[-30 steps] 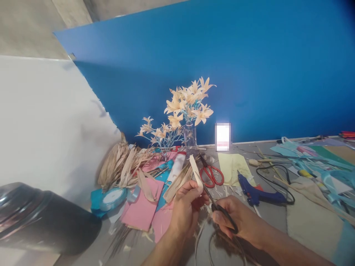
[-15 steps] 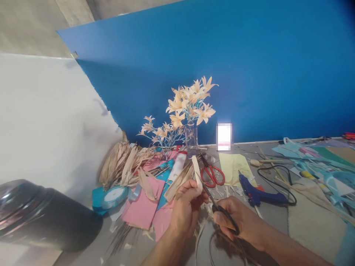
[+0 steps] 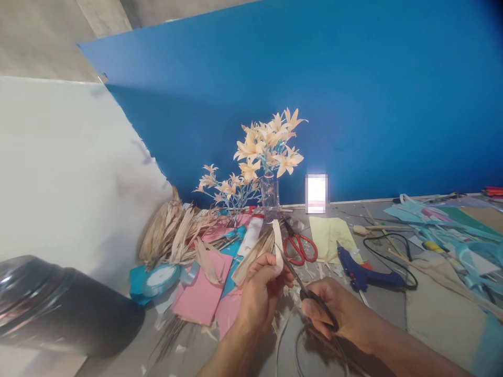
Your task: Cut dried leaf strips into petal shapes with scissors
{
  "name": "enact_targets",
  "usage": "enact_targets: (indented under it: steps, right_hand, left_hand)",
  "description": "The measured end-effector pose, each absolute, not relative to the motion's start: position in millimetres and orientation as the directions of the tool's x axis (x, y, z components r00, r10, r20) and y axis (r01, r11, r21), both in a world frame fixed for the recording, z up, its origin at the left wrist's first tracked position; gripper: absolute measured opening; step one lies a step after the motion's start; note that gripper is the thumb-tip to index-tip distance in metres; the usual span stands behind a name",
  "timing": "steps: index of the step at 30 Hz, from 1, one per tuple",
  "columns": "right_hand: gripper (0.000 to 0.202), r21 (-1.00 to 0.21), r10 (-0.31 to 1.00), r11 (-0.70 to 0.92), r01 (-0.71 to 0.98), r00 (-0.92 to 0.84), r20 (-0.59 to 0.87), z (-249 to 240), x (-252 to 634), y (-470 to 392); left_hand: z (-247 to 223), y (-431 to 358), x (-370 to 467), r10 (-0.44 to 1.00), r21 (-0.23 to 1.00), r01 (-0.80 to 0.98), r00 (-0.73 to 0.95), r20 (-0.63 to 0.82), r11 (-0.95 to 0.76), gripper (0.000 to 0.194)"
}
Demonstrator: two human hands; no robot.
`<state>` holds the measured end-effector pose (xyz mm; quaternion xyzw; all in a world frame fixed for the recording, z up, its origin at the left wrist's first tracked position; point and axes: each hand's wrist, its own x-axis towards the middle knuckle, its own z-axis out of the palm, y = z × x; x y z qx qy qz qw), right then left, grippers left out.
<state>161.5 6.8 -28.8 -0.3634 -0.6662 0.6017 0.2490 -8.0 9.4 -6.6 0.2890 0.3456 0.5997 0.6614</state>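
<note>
Between the thumb and fingers of my left hand (image 3: 262,285) is a narrow pale strip of dried husk (image 3: 277,238), standing upright. My right hand (image 3: 334,309) is closed round the dark handles of a pair of scissors (image 3: 320,308). Their blades point up and left and lie against the strip's right edge, close to my left fingertips. Just beyond, a second pair of scissors with red handles (image 3: 301,248) lies on the grey table (image 3: 291,345). Small husk trimmings are scattered under my hands.
Cream artificial flowers (image 3: 271,141) stand in a clear vase (image 3: 270,199) behind. Dried husks (image 3: 168,230), pink sheets (image 3: 202,293) and a ribbon roll (image 3: 160,280) lie left. A blue glue gun (image 3: 367,272) with a black cord is right. A large dark cylinder (image 3: 74,306) fills the left foreground.
The scissor blades have shifted slightly along the strip's edge, and the strip looks narrower near its tip. Both hands keep nearly the same place; the view has moved a little.
</note>
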Motion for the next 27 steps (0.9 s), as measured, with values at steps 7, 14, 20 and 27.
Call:
enact_targets:
  steps: [7,14,20,27]
  right_hand:
    - [0.079,-0.983,0.774,0.022,0.183,-0.625,-0.099,-27.2,163.6,6.3]
    - [0.078,-0.983,0.777,0.015,0.183,-0.621,-0.104,-28.1,163.2,6.7]
    - [0.079,-0.985,0.774,-0.008,0.172,-0.623,-0.115,-24.1,162.0,5.8]
    - [0.076,-0.988,0.774,-0.058,0.142,-0.619,-0.135,-28.2,163.3,8.9]
  left_hand:
    - [-2.5,8.5,-7.8,0.992,0.812,-0.571,0.032,-0.123,0.119,0.01]
    - [-0.2,8.1,-7.7,0.991,0.809,-0.574,0.031,-0.13,0.124,0.01]
    - [-2.5,9.2,-10.0,0.992,0.809,-0.577,0.029,-0.122,0.117,0.009]
    - [-7.2,12.6,-12.8,0.991,0.778,-0.615,0.059,-0.117,0.129,0.01]
